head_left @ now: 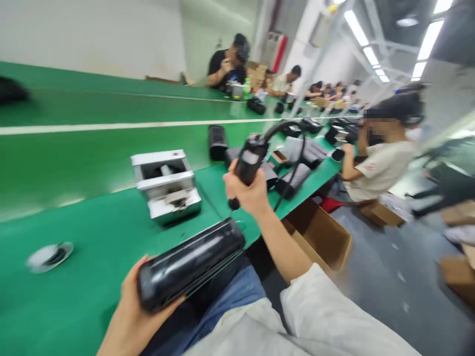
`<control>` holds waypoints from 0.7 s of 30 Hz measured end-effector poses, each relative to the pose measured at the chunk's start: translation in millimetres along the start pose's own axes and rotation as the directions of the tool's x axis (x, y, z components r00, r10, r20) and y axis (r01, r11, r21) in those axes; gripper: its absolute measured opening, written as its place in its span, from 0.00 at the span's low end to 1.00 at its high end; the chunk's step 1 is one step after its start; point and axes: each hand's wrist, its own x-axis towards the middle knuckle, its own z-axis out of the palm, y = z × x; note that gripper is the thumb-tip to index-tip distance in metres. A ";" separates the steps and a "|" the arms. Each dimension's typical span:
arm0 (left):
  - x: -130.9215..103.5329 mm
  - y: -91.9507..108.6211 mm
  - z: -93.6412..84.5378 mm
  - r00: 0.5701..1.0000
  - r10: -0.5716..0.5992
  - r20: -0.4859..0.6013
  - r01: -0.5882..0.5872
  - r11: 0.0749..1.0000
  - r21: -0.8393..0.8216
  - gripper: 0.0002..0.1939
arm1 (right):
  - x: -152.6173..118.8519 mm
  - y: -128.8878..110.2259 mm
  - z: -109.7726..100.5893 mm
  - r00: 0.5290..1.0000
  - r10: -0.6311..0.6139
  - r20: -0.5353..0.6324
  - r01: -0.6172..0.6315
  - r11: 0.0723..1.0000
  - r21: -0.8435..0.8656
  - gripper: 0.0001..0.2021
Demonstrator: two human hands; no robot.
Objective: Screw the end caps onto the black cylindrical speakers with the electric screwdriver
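Note:
My left hand is wrapped around the near end of a long black cylindrical housing, which lies tilted over the table's front edge. In my right hand is a black electric screwdriver, its cord looping off to the right. The screwdriver's nose points down close to the far end of the housing; whether the tip touches it I cannot tell. Behind the housing stands a white and grey tray box with small parts in its compartments, too blurred to name.
On the green table a small white dish sits at left. A black cylindrical unit stands beyond the box, and several more units crowd the right. An open cardboard box is below the edge. A co-worker sits at right.

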 end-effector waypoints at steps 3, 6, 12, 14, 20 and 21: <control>-7.4 -1.7 -2.1 0.998 0.001 0.061 0.002 0.999 -0.048 0.54 | 5.8 -5.2 0.6 0.994 -0.065 0.085 0.063 0.997 0.035 0.21; -5.8 -1.8 -2.7 0.996 0.003 0.087 0.005 0.995 -0.100 0.56 | 16.1 -23.4 12.5 0.944 -0.307 0.122 0.305 0.952 0.039 0.16; -7.5 5.0 -3.4 0.995 0.041 0.093 -0.027 0.989 -0.147 0.57 | 31.2 -35.5 84.7 0.865 -0.501 -0.016 0.500 0.860 0.104 0.12; -7.5 6.2 -4.6 0.994 0.043 0.101 -0.027 0.987 -0.156 0.57 | 37.8 -20.0 108.0 0.877 -0.481 0.011 0.479 0.875 0.071 0.13; -6.8 6.7 -5.0 0.993 0.061 0.098 -0.043 0.984 -0.173 0.59 | 51.1 21.3 131.3 0.902 -0.430 0.046 0.430 0.903 -0.005 0.13; -6.9 6.4 -4.6 0.993 0.064 0.096 -0.047 0.984 -0.172 0.59 | 52.4 23.4 131.3 0.903 -0.427 0.041 0.428 0.904 -0.018 0.13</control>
